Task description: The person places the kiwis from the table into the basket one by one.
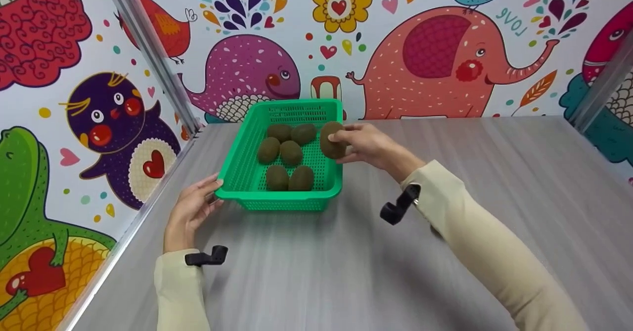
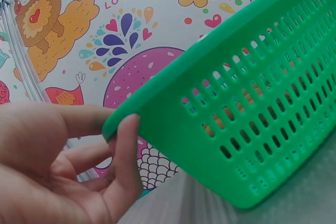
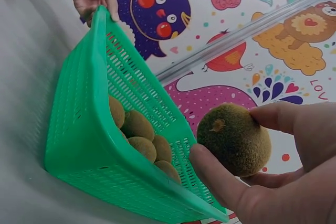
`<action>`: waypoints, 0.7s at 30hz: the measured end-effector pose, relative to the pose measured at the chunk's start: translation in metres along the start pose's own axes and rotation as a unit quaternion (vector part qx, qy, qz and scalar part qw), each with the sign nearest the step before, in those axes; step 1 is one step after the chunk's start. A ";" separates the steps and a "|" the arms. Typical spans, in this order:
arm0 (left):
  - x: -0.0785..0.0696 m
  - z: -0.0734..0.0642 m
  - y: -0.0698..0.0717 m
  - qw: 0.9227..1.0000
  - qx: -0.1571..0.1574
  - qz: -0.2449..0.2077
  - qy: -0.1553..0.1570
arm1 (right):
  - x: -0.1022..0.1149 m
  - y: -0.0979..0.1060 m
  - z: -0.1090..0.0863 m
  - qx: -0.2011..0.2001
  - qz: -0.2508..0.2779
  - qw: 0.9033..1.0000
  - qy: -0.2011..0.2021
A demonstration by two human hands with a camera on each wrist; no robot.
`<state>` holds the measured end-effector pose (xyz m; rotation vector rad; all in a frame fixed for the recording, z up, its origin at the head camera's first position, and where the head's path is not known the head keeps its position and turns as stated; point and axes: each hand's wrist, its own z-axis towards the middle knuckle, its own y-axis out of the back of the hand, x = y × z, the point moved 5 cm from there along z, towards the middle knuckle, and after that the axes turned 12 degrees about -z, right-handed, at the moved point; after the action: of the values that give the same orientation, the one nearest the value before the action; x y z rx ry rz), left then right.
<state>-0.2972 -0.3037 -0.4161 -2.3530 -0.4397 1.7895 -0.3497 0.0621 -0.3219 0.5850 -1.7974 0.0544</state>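
Note:
A green plastic basket [image 1: 232, 165] with slotted sides stands on the table, several brown kiwifruits [image 1: 291, 153] lying in its bottom. My left hand [image 1: 193, 207] pinches the rim at the near left corner; the left wrist view shows thumb and fingers on either side of that rim [image 2: 152, 90]. Over the basket's right rim, my right hand [image 1: 368, 145] holds one kiwifruit [image 1: 332, 140] between thumb and fingers. In the right wrist view this held kiwifruit [image 3: 233, 139] is raised above the rim, its stem end facing the camera.
The grey wood-grain table [image 1: 470, 212] extends to both sides and in front of the basket. Printed cartoon panels [image 1: 430, 69] rise behind and on the left, joined by a metal corner post [image 1: 153, 49]. Black camera mounts [image 1: 400, 205] sit on both wrists.

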 end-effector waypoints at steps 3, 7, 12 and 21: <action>0.000 0.000 0.000 1.000 -0.002 -0.003 0.003 | 0.003 -0.006 0.006 -0.002 -0.008 1.000 0.001; 0.001 0.000 0.002 1.000 -0.004 -0.003 0.003 | 0.006 -0.015 0.012 -0.004 -0.008 1.000 -0.001; 0.000 0.000 0.002 1.000 -0.007 -0.002 0.003 | 0.009 -0.029 0.021 -0.003 0.012 1.000 -0.005; -0.001 0.000 -0.002 1.000 -0.007 -0.007 0.002 | 0.010 -0.067 0.035 -0.013 0.009 1.000 -0.022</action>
<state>-0.2979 -0.3027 -0.4144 -2.3557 -0.4683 1.7818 -0.3549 -0.0114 -0.3406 0.5549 -1.8430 0.0307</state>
